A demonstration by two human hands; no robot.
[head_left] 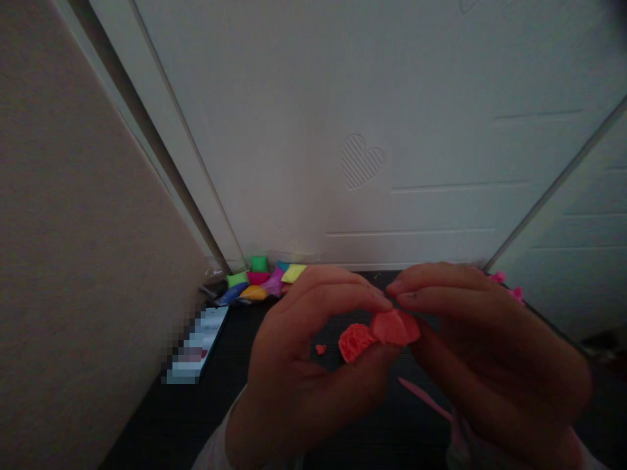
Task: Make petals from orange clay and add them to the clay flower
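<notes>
Between my two hands is a smooth lump of coral-red modelling clay (pixel 394 327), held up above the dark table. My left hand (pixel 318 339) pinches it from the left, thumb below and fingers above. From the right, the fingers and thumb of my right hand (pixel 490 346) close on the same lump. Behind it, partly covered by my left thumb, sits a crinkled ball of the same red clay (pixel 355 342). A tiny red clay scrap (pixel 321 350) lies left of that ball. Below my right hand rests a thin pink modelling tool (pixel 424 397), its lower end hidden.
Colourful clay packets (pixel 255 292) are heaped at the table's back left. A phone-like flat item (pixel 198 346), partly pixelated, lies by the left wall. Small pink pieces (pixel 514 294) sit at the back right. A white panel with embossed hearts (pixel 362 162) rises behind the table (pixel 235 405).
</notes>
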